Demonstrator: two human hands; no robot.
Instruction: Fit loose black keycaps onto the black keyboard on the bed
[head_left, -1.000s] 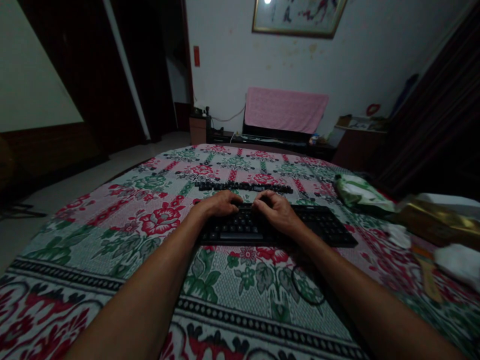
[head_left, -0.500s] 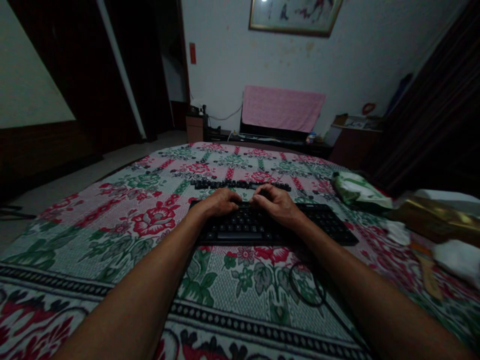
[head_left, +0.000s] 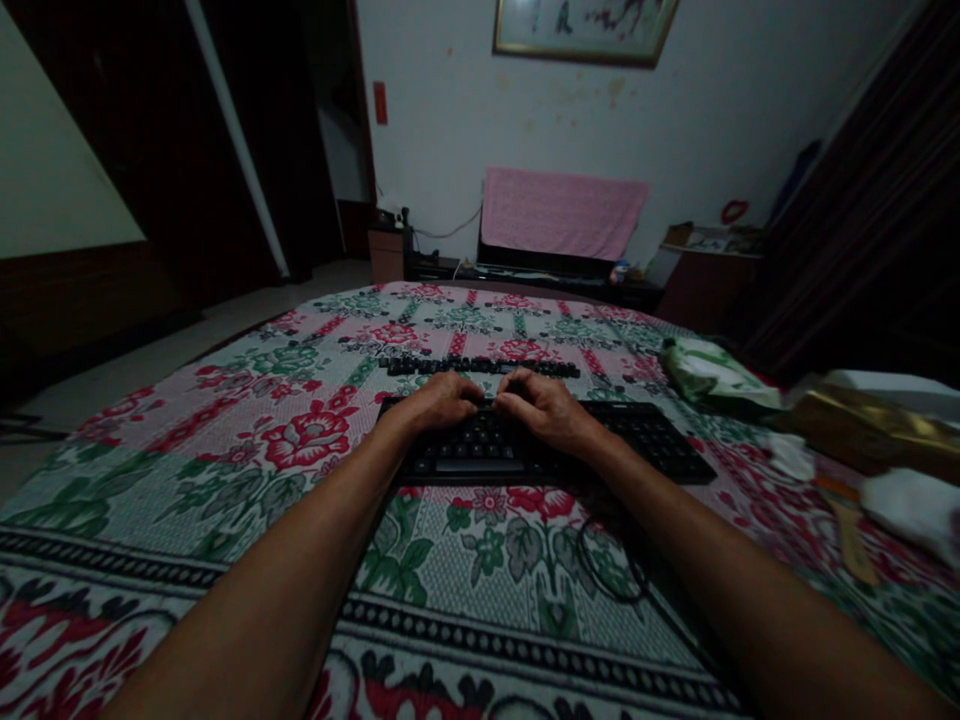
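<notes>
A black computer keyboard [head_left: 480, 466] lies on the flowered tablecloth. Over its upper left part rests my left hand [head_left: 444, 400], the fingers stretched to the right and a small gap between index finger and thumb. My right hand [head_left: 541, 408] is closed in a pinch above the upper middle of the keyboard, close to the left fingertips. Whatever is between its fingertips is too small to make out. Behind the keyboard, several loose black keycaps [head_left: 420, 367] stand in an uneven row. The hands hide many keys.
A black cable [head_left: 581, 565] loops in front of the keyboard, beneath my right forearm. To the right are a green and white packet [head_left: 712, 375], crumpled white tissue [head_left: 791, 457], a wooden-handled brush [head_left: 851, 540] and a golden-brown box [head_left: 862, 420]. The patterned tablecloth [head_left: 225, 450] covers the table.
The view has tilted slightly, so everything sits a little higher and further left. My right hand has shifted very slightly at the keyboard's top edge; the left stays in place.
</notes>
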